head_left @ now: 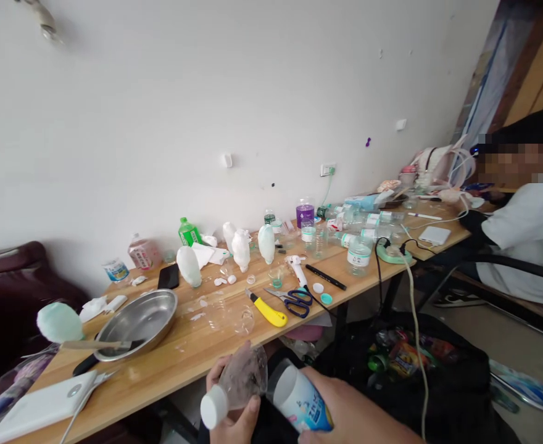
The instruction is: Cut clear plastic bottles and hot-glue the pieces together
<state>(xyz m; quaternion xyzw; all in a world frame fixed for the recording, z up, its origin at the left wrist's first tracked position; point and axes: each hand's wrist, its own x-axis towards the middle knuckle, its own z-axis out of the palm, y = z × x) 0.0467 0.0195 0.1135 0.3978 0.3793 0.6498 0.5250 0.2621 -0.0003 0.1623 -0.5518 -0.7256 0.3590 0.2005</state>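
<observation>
At the bottom of the view, below the front edge of the wooden table (197,345), my left hand (232,419) is closed round a clear crumpled plastic bottle with a white cap (237,385), which lies tilted with the cap toward me. My right hand (345,407) grips a white container with a blue label (299,401), its open dark mouth turned toward the bottle. The two are close together, almost touching.
The table holds a steel bowl (137,324), a yellow utility knife (266,310), blue scissors (294,302), a white power bank (44,407), several water bottles and white wrapped shapes. A black bag of bottles (405,364) sits on the floor. Another person (526,228) sits at right.
</observation>
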